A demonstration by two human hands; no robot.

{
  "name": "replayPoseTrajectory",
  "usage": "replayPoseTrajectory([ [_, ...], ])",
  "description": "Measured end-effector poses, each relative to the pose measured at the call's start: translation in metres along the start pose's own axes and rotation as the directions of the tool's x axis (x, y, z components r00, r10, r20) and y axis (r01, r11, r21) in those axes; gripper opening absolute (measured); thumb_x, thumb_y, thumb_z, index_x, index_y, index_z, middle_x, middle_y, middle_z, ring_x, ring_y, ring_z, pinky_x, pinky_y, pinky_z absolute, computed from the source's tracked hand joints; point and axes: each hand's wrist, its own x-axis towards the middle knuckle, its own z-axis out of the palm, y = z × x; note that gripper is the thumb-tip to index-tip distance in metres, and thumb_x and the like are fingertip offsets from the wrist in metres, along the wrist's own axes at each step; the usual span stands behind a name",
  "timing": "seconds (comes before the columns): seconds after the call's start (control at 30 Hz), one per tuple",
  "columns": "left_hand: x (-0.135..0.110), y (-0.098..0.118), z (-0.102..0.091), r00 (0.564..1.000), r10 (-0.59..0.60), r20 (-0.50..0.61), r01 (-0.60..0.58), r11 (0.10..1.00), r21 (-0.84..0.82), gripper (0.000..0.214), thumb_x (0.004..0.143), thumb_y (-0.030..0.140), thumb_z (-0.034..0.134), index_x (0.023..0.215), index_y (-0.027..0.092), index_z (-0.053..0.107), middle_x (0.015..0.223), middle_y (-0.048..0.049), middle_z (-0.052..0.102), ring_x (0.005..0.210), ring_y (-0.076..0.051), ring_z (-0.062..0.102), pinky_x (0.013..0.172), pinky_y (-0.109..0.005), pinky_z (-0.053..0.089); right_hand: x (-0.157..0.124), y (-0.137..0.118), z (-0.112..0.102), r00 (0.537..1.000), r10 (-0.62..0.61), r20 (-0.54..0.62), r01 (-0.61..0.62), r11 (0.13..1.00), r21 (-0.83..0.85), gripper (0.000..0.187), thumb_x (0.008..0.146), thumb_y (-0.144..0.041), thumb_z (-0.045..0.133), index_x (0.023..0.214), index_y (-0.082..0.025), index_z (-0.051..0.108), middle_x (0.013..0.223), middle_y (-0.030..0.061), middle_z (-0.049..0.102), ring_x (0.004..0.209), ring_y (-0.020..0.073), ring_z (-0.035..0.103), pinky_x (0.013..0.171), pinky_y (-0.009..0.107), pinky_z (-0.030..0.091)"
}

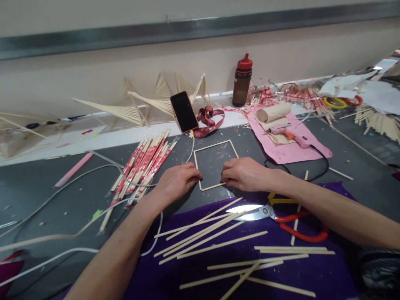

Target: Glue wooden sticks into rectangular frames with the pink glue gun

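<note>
A square of thin wooden sticks (212, 146) lies flat on the dark grey tabletop. My left hand (179, 181) pinches its left stick close to the lower left corner. At the lower right corner my right hand (245, 173) has its fingers curled around the stick ends, hiding that joint. Loose wooden sticks (222, 245) are scattered on the purple cloth (168, 283) nearer to me. Among them lie scissors (265, 211) with red and yellow handles, blades open, partly under my right forearm.
Wrapped chopsticks (142, 166) lie left, near white cables (78, 250) and a pink tube (74, 169). Behind stand a phone (184, 111), a bottle (241, 83) and fanned stick structures (115, 112). A glue gun (296, 138) rests on a pink sheet (278, 156) at right.
</note>
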Motion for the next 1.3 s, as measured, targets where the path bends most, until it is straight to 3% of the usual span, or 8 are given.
replayPoseTrajectory([
  [0.9, 0.003, 0.000, 0.005, 1.000, -0.006, -0.027, 0.007, 1.000, 0.010, 0.022, 0.088, 0.027, 0.046, 0.095, 0.025, 0.067, 0.094, -0.0010, 0.064, 0.084, -0.013, 0.060, 0.074, -0.023, 0.043, 0.002, -0.001, 0.002, 1.000, 0.005, -0.020, -0.006, 1.000, -0.016, 0.019, 0.088, -0.025, 0.049, 0.090, -0.021, 0.068, 0.085, 0.0041, 0.061, 0.079, 0.0144, 0.055, 0.061, 0.024, 0.034],
  [1.13, 0.005, -0.007, 0.003, 1.000, -0.007, -0.029, 0.005, 0.999, -0.045, 0.028, 0.088, 0.036, 0.043, 0.094, 0.024, 0.067, 0.094, -0.0020, 0.065, 0.082, -0.015, 0.062, 0.072, -0.025, 0.044, -0.001, -0.006, -0.015, 1.000, 0.008, 0.000, -0.008, 0.995, -0.098, 0.022, 0.088, -0.030, 0.047, 0.092, -0.020, 0.067, 0.088, 0.0047, 0.063, 0.076, 0.0156, 0.056, 0.056, 0.025, 0.034],
  [1.3, 0.009, -0.015, 0.004, 1.000, -0.010, -0.024, 0.008, 0.995, -0.100, 0.029, 0.085, 0.042, 0.046, 0.092, 0.026, 0.069, 0.093, -0.0016, 0.066, 0.080, -0.017, 0.064, 0.070, -0.025, 0.046, -0.023, 0.011, -0.037, 0.995, 0.054, -0.084, -0.060, 0.995, -0.076, 0.018, 0.085, -0.023, 0.051, 0.093, -0.019, 0.066, 0.090, 0.0040, 0.064, 0.080, 0.0141, 0.057, 0.062, 0.024, 0.037],
])
